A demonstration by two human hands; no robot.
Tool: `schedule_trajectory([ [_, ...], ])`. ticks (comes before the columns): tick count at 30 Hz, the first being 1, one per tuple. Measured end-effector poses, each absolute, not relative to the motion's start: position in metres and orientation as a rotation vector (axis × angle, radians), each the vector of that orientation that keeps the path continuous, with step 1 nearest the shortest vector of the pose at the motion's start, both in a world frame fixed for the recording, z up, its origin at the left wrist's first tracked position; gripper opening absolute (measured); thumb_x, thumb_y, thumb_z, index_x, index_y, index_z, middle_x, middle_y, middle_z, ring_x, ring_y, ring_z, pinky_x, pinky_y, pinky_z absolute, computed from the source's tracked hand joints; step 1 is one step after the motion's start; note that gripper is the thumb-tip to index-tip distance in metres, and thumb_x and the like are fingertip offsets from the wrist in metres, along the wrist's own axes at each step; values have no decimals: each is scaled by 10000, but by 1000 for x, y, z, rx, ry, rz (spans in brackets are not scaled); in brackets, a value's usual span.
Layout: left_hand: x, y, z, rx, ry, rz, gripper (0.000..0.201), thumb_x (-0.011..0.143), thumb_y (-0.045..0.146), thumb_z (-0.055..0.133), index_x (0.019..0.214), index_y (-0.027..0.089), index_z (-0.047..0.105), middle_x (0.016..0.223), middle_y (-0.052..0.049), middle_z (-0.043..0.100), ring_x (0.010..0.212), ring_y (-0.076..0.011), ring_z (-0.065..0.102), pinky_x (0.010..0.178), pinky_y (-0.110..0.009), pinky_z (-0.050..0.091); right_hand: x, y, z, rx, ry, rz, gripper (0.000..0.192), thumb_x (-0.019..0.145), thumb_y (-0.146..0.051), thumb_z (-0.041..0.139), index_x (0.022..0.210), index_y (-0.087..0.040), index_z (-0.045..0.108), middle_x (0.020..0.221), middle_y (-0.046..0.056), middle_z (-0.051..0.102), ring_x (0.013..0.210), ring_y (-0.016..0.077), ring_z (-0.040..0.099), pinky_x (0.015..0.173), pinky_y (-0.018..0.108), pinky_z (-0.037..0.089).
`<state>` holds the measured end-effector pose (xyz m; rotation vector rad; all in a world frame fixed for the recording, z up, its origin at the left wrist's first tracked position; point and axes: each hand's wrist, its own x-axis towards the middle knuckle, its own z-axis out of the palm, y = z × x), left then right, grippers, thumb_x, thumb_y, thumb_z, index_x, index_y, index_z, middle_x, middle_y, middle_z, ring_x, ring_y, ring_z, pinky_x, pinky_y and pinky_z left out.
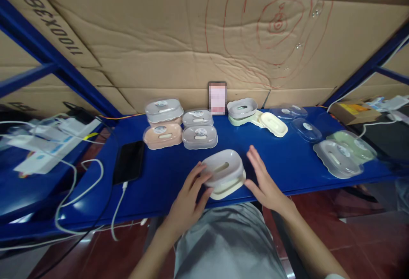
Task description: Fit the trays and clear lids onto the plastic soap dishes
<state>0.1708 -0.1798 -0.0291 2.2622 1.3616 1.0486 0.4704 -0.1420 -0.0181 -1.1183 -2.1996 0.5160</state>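
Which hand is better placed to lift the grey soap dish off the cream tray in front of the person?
Left. The left hand already has fingers on the grey soap dish sitting on the cream tray; the right hand is open beside it, apparently not touching.

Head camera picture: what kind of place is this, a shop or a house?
Probably a storeroom or packing workbench, not a house. A blue metal shelf holds many plastic soap boxes, cardboard sheets line the back, and charging cables trail across it.
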Motion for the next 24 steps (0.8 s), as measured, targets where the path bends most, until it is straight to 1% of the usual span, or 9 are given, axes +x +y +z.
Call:
schedule_trajectory([
  [2,171,-180,-29,2294,1340,1010,409,1077,256,560,1477,339,540,1588,-110,551,1556,-321,485,1228,-515,522,466,-143,-17,-1041,-2282,516,746,1094,-446,575,1742,-379,212,1836,65,91,1688,320,158,1320,562,338],
  [3,172,-180,-29,2306,1333,994,400,1082,261,555,1474,337,541,1580,-107,560,1552,-313,492,1223,-501,530,465,-143,-16,-1025,-2304,516,696,1085,-441,597,1715,-377,307,1829,63,150,1681,321,194,1315,560,350],
  [6,172,-180,-30,2341,1310,979,376,1084,294,573,1458,319,554,1551,-109,586,1538,-304,509,1212,-489,540,463,-141,-16,-1038,-2265,508,491,1091,-396,595,1575,-330,546,1732,72,418,1634,302,339,1291,558,397],
  [8,172,-180,-30,2378,1286,976,409,1049,365,659,1443,307,567,1535,-119,596,1539,-329,502,1205,-521,542,462,-141,-16,-1046,-2260,502,392,1098,-384,582,1477,-304,636,1647,73,540,1594,297,412,1265,565,435],
  [9,172,-180,-31,2394,1281,964,445,1019,396,709,1434,305,576,1529,-123,599,1542,-345,494,1198,-539,546,461,-141,-16,-1044,-2277,493,376,1092,-397,595,1449,-298,658,1630,74,560,1587,302,421,1256,573,445],
  [11,174,-179,-32,2419,1284,935,496,968,424,780,1415,307,599,1518,-124,608,1546,-369,482,1180,-563,559,459,-142,-16,-1024,-2329,468,402,1062,-447,648,1434,-296,673,1640,74,548,1603,320,391,1255,590,444],
  [14,175,-178,-33,2453,1288,944,463,970,410,780,1397,315,627,1493,-114,632,1536,-374,493,1167,-573,571,458,-144,-18,-993,-2381,408,436,1029,-477,692,1426,-297,687,1645,73,542,1617,327,364,1258,584,450],
  [19,176,-178,-34,2520,1283,993,409,1007,386,737,1393,297,634,1478,-115,648,1524,-370,509,1169,-568,577,459,-143,-20,-970,-2421,235,385,1055,-425,658,1401,-264,703,1582,84,610,1572,318,448,1247,575,470],
  [24,177,-178,-34,2584,1297,1027,347,1029,311,707,1368,260,649,1447,-114,669,1505,-357,528,1156,-549,592,451,-145,-17,-882,-2454,117,378,1079,-341,632,1437,-224,669,1481,103,692,1494,287,553,1244,558,482],
])
